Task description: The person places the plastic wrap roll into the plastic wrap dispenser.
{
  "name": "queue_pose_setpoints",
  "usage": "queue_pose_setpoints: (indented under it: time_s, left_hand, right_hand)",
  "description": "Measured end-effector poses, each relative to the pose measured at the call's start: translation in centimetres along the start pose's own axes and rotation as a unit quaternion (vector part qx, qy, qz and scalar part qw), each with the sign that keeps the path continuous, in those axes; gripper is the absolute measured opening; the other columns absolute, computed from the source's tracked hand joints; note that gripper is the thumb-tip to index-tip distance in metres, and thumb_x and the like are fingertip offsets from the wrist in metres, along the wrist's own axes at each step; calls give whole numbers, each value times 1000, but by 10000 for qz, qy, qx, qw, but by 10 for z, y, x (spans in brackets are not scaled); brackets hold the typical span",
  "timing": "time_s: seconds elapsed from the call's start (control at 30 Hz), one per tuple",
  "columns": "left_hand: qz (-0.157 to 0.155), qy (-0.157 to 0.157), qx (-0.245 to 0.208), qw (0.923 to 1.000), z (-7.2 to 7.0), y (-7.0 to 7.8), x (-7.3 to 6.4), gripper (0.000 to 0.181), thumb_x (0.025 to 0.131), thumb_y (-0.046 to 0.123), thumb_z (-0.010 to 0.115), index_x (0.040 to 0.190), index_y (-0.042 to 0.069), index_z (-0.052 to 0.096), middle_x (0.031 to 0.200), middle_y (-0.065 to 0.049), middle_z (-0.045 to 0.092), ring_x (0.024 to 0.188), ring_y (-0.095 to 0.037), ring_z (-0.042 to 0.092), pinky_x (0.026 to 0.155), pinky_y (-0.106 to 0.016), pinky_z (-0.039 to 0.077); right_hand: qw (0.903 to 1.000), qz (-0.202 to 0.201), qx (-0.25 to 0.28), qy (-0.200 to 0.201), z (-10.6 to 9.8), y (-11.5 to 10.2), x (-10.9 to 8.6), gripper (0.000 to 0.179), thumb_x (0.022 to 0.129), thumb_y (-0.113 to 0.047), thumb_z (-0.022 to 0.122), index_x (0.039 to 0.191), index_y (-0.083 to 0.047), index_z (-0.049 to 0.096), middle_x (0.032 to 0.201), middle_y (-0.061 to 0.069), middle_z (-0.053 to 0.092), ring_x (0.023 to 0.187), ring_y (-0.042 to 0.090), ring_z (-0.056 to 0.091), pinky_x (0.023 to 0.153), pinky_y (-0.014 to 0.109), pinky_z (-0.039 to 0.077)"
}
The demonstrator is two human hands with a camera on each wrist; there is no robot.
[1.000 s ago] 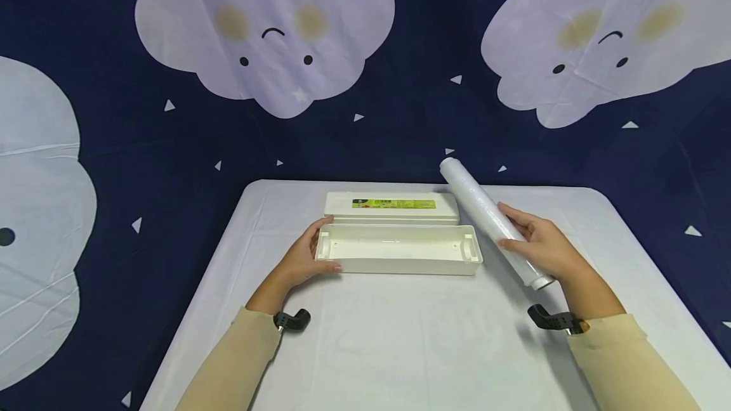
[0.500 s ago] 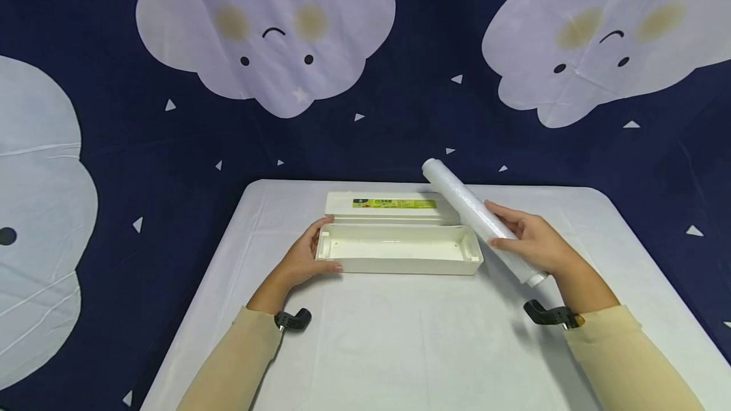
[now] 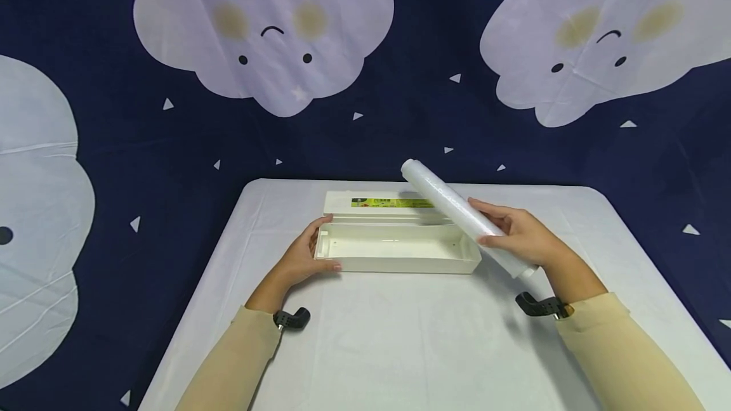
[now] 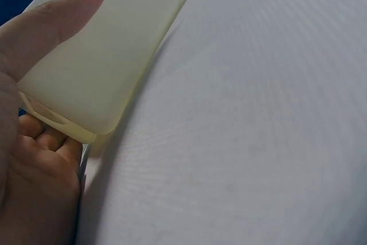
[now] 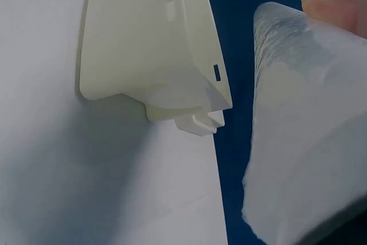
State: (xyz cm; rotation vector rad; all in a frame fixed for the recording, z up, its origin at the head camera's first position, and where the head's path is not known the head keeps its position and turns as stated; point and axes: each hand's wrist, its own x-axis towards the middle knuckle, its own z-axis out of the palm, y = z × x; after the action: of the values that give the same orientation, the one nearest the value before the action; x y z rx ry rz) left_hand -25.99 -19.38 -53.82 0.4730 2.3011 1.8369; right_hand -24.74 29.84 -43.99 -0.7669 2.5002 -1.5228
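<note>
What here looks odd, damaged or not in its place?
Only the two upper cloud faces on the dark backdrop look odd: they appear upside down, mouths above eyes. The white roll slants relative to the box, but the right hand holds it. Nothing looks spilled or damaged.

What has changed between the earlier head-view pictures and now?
The right hand has carried the white roll leftward, so it now overlaps the right end of the open white box in the head view. Nothing was newly taken hold of or let go. The left hand, its grip on the box's left end, and the labelled piece behind stayed put.
</note>
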Motion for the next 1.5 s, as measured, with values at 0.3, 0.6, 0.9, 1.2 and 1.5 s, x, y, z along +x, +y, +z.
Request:
queue_pose_setpoints:
  time_s: [0.3,0.6,0.9,1.2,1.5]
  left_hand:
    - [-45,34,52,10000,-1,-1,0,122,65,7,103,165,24,34,160,-10,44,136,-30,53,113,-47,41]
    - [-20,34,-19,10000,0,-1,1,121,65,6,102,164,23,35,159,-10,44,134,-31,54,112,-49,42]
    - [25,77,19,10000,0,-4,1,120,65,8,103,164,26,37,158,-10,46,134,-32,54,113,-51,40]
    - [17,77,12,10000,-1,-4,1,120,65,8,103,163,28,37,158,-9,46,134,-31,53,113,-51,40]
    - [54,63,4,10000,0,-3,0,120,65,8,103,163,26,38,155,-13,48,131,-32,55,111,-52,41]
  right_hand:
    - [9992,45,162,-368,2,-4,6,76,92,-2,82,159,-7,47,157,17,48,130,28,56,91,27,55]
    - [9946,18,589,-849,6,-5,13,78,91,2,81,159,-3,44,162,17,41,129,30,55,93,29,54]
    - [9937,-177,380,-1036,11,-4,22,77,89,4,82,158,-1,46,160,16,46,127,32,56,94,29,54]
    - [9915,-140,354,-1248,17,-8,29,78,88,7,82,158,-7,49,158,14,48,119,35,58,88,33,57]
    - [9868,-328,368,-1545,25,-13,37,74,90,3,82,156,-5,50,158,12,50,114,35,60,85,36,58]
